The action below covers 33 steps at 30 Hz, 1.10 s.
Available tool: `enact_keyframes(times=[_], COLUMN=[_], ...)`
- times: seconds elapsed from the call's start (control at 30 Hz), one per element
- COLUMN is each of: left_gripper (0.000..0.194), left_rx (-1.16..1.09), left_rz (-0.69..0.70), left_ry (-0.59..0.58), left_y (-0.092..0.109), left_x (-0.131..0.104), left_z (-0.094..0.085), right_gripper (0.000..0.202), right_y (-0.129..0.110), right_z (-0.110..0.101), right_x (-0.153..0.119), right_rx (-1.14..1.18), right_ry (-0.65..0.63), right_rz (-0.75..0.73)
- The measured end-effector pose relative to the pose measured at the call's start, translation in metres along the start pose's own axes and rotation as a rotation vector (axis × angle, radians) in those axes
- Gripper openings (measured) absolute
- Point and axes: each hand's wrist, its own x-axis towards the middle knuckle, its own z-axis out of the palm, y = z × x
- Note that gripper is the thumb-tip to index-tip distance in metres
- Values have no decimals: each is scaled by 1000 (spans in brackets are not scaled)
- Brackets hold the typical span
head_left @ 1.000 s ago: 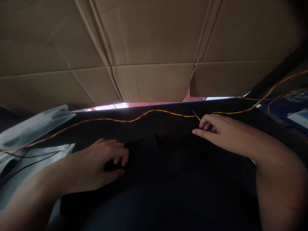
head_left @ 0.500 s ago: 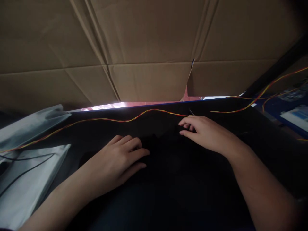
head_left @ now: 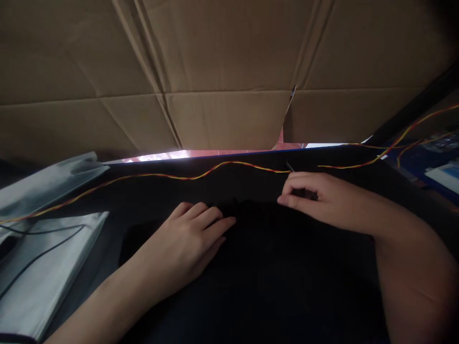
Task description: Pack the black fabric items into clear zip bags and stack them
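Observation:
Against very dark material (head_left: 251,267), my left hand (head_left: 197,229) has its fingers curled, with index finger and thumb close together; anything between them is lost in the dark. To the right, my right hand (head_left: 304,191) is closed in a pinch, thumb against the bent index finger, and what it holds cannot be made out. A thin grey pointed piece (head_left: 290,166) shows just above its knuckles. Behind both hands a twisted red and yellow wire (head_left: 193,178) runs across the black surface (head_left: 161,193) and passes behind my right hand.
Brown cardboard (head_left: 229,114) stands upright along the back. At the left are a clear plastic bag (head_left: 53,181) and a whitish packet (head_left: 46,282) with a thin black cable (head_left: 39,258) over it. A blue tray (head_left: 412,162) with white items is at the far right.
My right hand has moved right, and its thumb and fingers have closed together. My left hand has shifted slightly right, its thumb now nearer the index finger. The view has shifted a little.

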Motion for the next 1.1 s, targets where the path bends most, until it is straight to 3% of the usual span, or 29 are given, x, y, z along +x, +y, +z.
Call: enact_keyframes(times=[0.1,0.2,0.3,0.47,0.6,0.77,0.9,1.0,1.03,1.1], left_gripper=[25,22,22,25,29,40,41,31,29,28], left_rx=[-7,4,23,-34,-98,-203,-262,-227,-216,-206], left_rz=[3,-1,-9,-39,-149,-215,-172,-141,-135,-131], left_ry=[1,15,17,-20,-3,-139,-206,-169,-154,-129], left_y=[0,1,4,2,-20,-38,-24,-12,-9,-8], left_x=[0,0,1,0,-10,-22,-15,-7,-6,-5], left_z=[0,1,2,-14,-33,-30,-18,-12,-11,-9], right_gripper=[59,66,53,29,27,24,29,36,38,31], right_y=[13,20,17,10,21,30,5,-33,-45,-63], right_z=[1,5,8,6,-3,-18,-13,4,10,18], right_x=[1,-1,-2,0,-2,-15,-25,-29,-30,-29], right_rx=[-141,-209,-160,-15,107,198,197,293,345,467], right_ry=[124,-66,-203,-177,-139,-21,165,377,369,196], right_rz=[243,381,329,151,92,129,234,140,94,-7])
